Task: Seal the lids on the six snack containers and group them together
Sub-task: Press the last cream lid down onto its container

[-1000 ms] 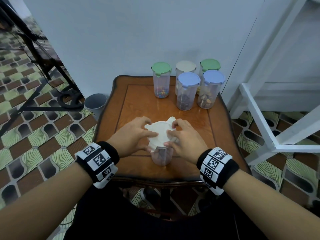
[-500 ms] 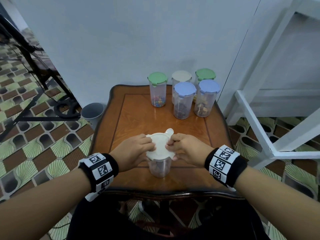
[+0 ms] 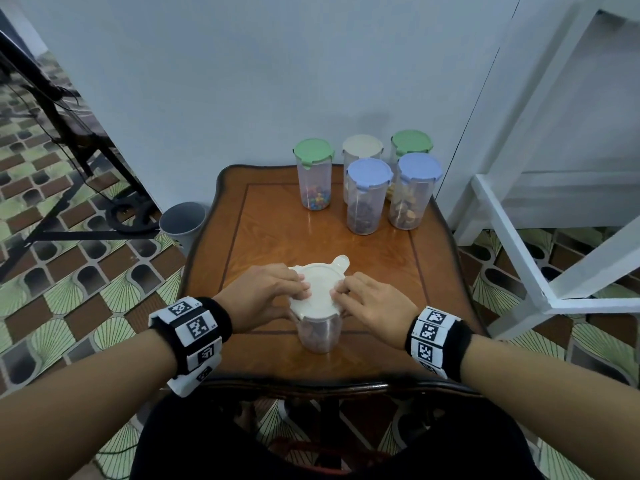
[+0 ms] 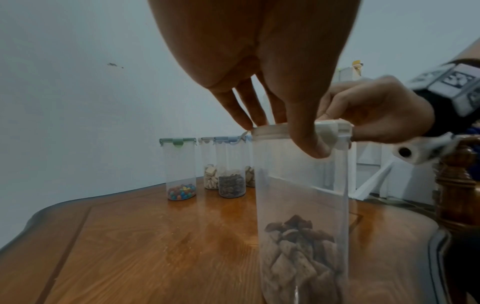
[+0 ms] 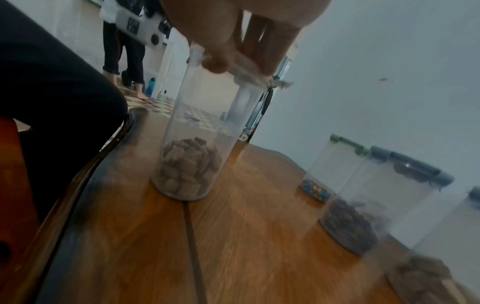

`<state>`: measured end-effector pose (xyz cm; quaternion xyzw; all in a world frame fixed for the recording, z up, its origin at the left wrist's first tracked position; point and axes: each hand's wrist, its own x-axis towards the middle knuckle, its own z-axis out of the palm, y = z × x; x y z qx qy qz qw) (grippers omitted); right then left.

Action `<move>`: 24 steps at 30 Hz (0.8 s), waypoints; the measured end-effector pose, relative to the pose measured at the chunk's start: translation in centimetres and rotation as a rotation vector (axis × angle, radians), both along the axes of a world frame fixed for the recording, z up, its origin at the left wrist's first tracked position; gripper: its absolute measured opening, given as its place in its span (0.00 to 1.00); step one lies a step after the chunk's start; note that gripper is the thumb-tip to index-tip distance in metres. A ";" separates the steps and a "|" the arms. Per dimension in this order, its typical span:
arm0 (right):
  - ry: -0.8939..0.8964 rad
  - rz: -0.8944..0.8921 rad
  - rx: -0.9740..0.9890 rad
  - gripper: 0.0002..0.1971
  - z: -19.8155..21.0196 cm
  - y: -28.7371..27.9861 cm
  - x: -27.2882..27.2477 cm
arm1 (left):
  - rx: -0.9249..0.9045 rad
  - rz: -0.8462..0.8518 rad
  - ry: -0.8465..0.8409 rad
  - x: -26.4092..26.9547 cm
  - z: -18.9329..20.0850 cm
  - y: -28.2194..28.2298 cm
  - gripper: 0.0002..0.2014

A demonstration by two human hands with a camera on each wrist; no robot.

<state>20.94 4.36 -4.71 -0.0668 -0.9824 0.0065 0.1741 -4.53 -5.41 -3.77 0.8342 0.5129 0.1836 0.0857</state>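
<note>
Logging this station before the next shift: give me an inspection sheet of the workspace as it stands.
Surface: brown wooden table, glossy.
Job's things: clear near container with white lid, one far clip tab sticking out; five lidded containers grouped at the far side.
Clutter: nothing seen on the table.
Grippers: left hand and right hand press and pinch the white lid's edges.
Cables: black cable on the floor, left.
Surroundings: grey bin, white frame, patterned floor tiles.
</note>
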 end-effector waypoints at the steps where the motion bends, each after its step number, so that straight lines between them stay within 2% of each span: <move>1: 0.001 -0.015 0.003 0.18 -0.2 0.0 0.0 | 0.003 -0.001 0.003 0.0 0.1 0.0 0.24; 5: -0.008 -0.016 -0.008 0.18 -0.4 0.0 -0.1 | 0.015 0.008 -0.006 0.1 -0.5 -0.3 0.22; 9: -0.060 -0.097 -0.144 0.17 0.7 -0.7 0.0 | 0.042 0.041 -0.005 0.8 -0.6 -0.5 0.24; 12: -0.063 -0.211 -0.280 0.21 1.2 -2.0 0.2 | 0.101 0.086 -0.012 2.8 -0.7 -0.7 0.21; 13: -0.030 -0.238 -0.315 0.20 1.2 -2.6 0.3 | 0.127 0.112 -0.020 3.8 -0.9 -0.8 0.21; 16: 0.154 -0.271 -0.358 0.09 0.5 -4.4 0.5 | 0.198 0.250 -0.074 6.4 -1.8 -1.3 0.23; 18: 0.200 -0.304 -0.408 0.07 0.1 -5.1 0.6 | 0.200 0.307 -0.127 6.8 -2.1 -1.4 0.23; 20: 0.205 -0.295 -0.429 0.07 -0.2 -5.1 0.8 | 0.125 0.272 -0.162 6.0 -1.8 -1.5 0.28; 21: 0.189 -0.274 -0.418 0.07 -0.3 -5.0 0.8 | 0.063 0.247 -0.122 5.3 -1.6 -1.3 0.34; 24: 0.143 -0.226 -0.379 0.07 -0.5 -4.5 1.1 | -0.161 0.244 0.188 3.1 -0.5 -0.8 0.51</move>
